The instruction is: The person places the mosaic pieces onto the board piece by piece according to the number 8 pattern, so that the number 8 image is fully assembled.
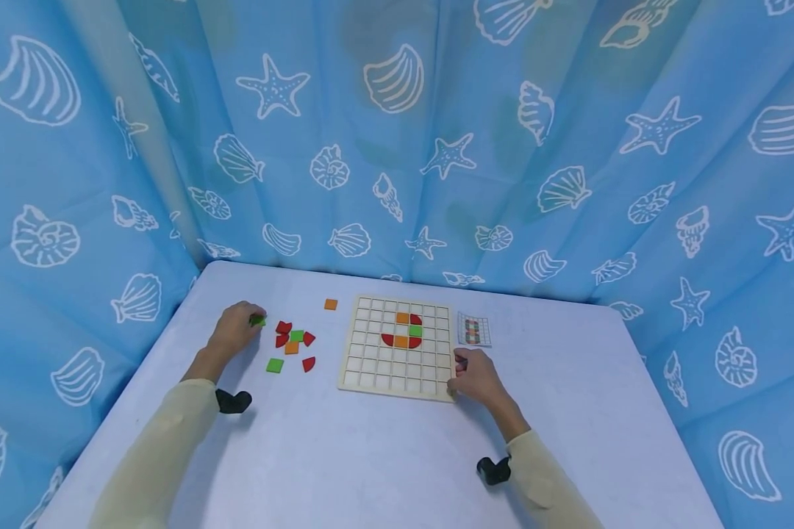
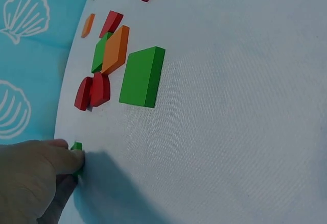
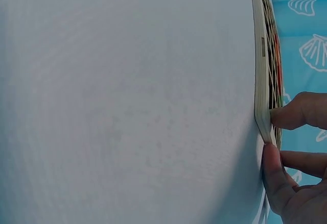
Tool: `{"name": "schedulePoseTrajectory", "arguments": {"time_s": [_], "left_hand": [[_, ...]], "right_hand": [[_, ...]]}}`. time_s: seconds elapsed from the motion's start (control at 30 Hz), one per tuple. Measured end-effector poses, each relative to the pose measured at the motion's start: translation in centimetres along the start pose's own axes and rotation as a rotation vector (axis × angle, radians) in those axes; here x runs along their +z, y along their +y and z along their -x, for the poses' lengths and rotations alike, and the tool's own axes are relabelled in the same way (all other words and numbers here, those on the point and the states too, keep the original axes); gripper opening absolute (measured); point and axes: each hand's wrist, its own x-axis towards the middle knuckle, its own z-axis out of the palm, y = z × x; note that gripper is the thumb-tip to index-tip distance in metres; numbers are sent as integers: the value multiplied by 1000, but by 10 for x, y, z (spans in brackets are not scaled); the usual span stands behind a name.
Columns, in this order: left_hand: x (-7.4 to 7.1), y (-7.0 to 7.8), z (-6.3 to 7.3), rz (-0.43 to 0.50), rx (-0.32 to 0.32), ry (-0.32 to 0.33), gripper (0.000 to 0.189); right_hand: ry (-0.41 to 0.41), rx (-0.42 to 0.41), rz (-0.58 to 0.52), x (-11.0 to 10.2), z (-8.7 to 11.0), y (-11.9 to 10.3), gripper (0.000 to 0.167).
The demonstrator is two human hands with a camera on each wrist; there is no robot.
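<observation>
At the left of the table, my left hand (image 1: 236, 328) pinches a green tile (image 1: 258, 320) between thumb and fingers; the tile is mostly covered in the left wrist view. My right hand (image 1: 476, 376) grips the near right corner of a pale wooden grid board (image 1: 377, 382), fingertips and thumb at its edge in the right wrist view. Red shows by those fingers in the head view, but I cannot tell what it is. On the grid lie orange tiles (image 1: 403, 318), a green square (image 1: 415, 331) and red quarter-round tiles (image 1: 415, 342), grouped around one bare cell.
Loose tiles lie between my left hand and the board: a green square (image 1: 274, 365), an orange square (image 1: 292, 347), a red quarter-round (image 1: 309, 364) and several others. Another orange square (image 1: 331, 304) lies farther back. A small pattern card (image 1: 474, 330) sits right of the board. Blue curtains (image 1: 397, 147) hang behind.
</observation>
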Motion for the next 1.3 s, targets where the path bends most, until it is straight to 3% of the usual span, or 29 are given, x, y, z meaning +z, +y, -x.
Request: {"name": "schedulePoseTrajectory", "arguments": {"time_s": [0.37, 0.63, 0.8, 1.0, 1.3], "left_hand": [[-3, 1, -7, 57, -53, -72, 42], [2, 15, -8, 159, -71, -42, 46], [7, 22, -6, 167, -54, -14, 45], [13, 65, -17, 161, 37, -21, 43], [46, 123, -30, 106, 249, -111, 36]], "right_hand": [[4, 21, 7, -1, 1, -1, 72], [12, 11, -9, -2, 0, 0, 71], [0, 19, -15, -3, 0, 0, 73], [17, 22, 4, -7, 2, 1, 71], [16, 21, 0, 0, -1, 1, 73]]}}
